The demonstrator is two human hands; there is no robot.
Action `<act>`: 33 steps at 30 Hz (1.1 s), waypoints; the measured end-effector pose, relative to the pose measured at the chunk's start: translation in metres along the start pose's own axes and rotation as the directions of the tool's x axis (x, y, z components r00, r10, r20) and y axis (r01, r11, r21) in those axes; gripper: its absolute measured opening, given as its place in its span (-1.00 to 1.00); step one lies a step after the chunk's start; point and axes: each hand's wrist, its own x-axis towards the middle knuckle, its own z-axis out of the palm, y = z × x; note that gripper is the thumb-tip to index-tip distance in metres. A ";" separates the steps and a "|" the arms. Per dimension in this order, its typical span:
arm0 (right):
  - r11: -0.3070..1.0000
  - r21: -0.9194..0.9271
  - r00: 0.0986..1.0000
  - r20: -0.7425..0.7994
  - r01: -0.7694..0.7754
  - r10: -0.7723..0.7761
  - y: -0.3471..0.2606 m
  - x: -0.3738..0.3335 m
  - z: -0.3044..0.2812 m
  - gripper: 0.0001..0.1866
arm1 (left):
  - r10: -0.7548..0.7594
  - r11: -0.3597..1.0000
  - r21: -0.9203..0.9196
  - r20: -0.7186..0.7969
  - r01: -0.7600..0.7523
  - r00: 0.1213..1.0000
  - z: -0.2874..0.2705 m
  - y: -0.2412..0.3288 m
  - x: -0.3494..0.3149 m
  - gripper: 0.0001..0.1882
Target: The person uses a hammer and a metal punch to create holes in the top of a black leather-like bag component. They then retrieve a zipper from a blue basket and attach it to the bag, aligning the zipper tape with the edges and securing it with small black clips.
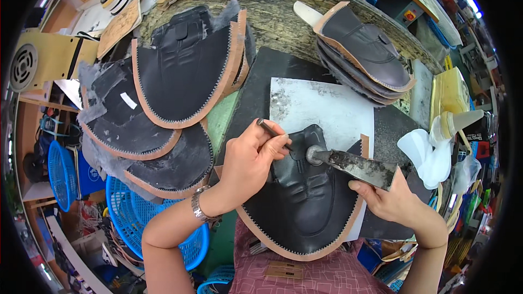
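my left hand (248, 160) was closed, with the thumb and fingers pinching a thin dark rod (267, 127). my right hand (397, 204) gripped the wide end of a grey, dirty tool (359, 166). some of those fingers were hidden behind it. the tool's round end was at the middle of a black shoe top (305, 212), but i could not tell if it pushed on the leather.

the shoe top had a tan, zigzag rim. it lay on a white sheet (321, 100) over a black board (294, 65), on the near side of the worktop (261, 11). its round toe stuck out past the board's near edge, over my lap.

a messy pile of shoe tops (182, 71) was past the board's left edge. a neat stack of more (365, 51) sat by its far right edge. a blue basket (125, 201) stood lower down on the left.
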 end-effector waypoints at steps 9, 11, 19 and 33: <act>0.995 0.032 0.995 -0.006 -0.097 0.097 0.000 0.002 -0.015 -0.78 | 0.236 0.921 0.325 -0.029 -0.214 0.971 0.006 -0.010 0.001 -0.89; 0.968 0.251 0.990 -0.128 -0.026 0.060 -0.002 0.002 -0.017 -0.78 | 0.377 0.787 0.525 0.007 -0.324 0.926 0.004 -0.013 -0.003 -0.89; 0.995 0.066 0.993 -0.088 -0.075 0.081 0.022 0.004 0.000 -0.76 | 0.292 0.863 0.434 -0.009 -0.259 0.957 0.009 -0.009 0.004 -0.88; 0.996 0.083 0.999 -0.027 0.023 -0.021 0.004 0.005 -0.022 -0.83 | 0.622 0.403 0.680 0.287 -0.612 0.728 0.011 -0.013 0.001 -0.86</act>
